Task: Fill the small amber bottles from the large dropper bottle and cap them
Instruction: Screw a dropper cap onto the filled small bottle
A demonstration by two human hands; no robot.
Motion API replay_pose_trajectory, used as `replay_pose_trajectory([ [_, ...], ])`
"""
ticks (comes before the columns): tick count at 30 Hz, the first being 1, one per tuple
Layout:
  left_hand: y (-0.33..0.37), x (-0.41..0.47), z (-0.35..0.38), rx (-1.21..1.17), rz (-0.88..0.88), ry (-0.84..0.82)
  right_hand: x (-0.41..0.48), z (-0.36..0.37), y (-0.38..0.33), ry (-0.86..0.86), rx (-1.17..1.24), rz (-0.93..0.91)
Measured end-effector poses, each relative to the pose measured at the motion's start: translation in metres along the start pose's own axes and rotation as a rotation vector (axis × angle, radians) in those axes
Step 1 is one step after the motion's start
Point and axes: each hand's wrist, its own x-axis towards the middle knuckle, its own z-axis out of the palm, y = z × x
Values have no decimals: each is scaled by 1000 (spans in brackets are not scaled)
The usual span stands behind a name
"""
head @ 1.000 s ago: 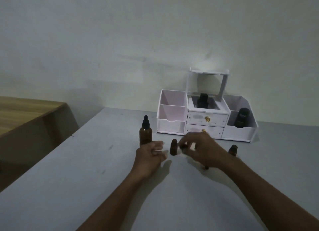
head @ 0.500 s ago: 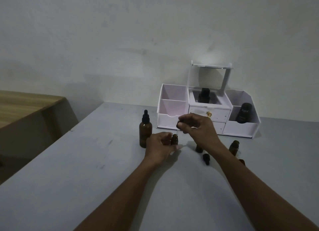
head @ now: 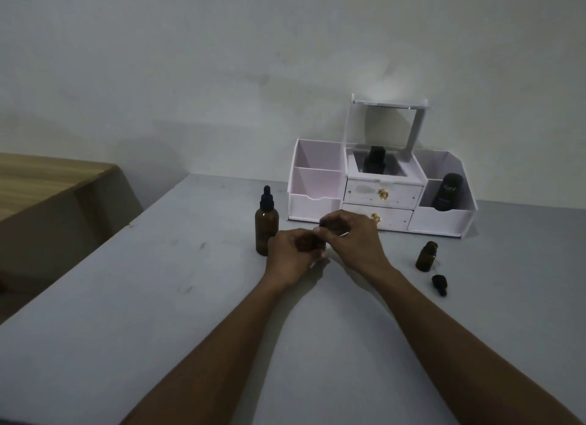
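Amber glass shows only as a dark sliver between the two hands: the left hand point(head: 290, 256) curls around a small amber bottle point(head: 306, 243), while the right hand point(head: 352, 239) pinches at its top, fingers closed on something too hidden to identify. Just left of the left hand stands the large amber dropper bottle with black bulb point(head: 266, 223); right of the right hand, apart from it, an uncapped small amber bottle point(head: 426, 257) stands near a loose black dropper cap point(head: 439, 284) on the grey table point(head: 158, 313).

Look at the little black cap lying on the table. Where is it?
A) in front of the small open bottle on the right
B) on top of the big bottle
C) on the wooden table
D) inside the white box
A: the cap lies on the grey table, just nearer the camera than the small bottle, which stands uncapped.
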Motion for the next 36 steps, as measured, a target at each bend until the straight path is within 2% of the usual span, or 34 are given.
replay_pose_trajectory([
  [4, -1, 0, 0, -9, -8, 1, -1, 4, 1, 54, 18, 20],
  [10, -6, -3, 5, -94, -62, -12, -9, 12, 5, 63, 11, -47],
  [16, -6, -2, -1, -74, 16, -4, -8, 12, 7, 112, 25, -83],
  [36, -7, -4, 0, -87, 18, -7, -14, 20, 8, 179, 12, -133],
])
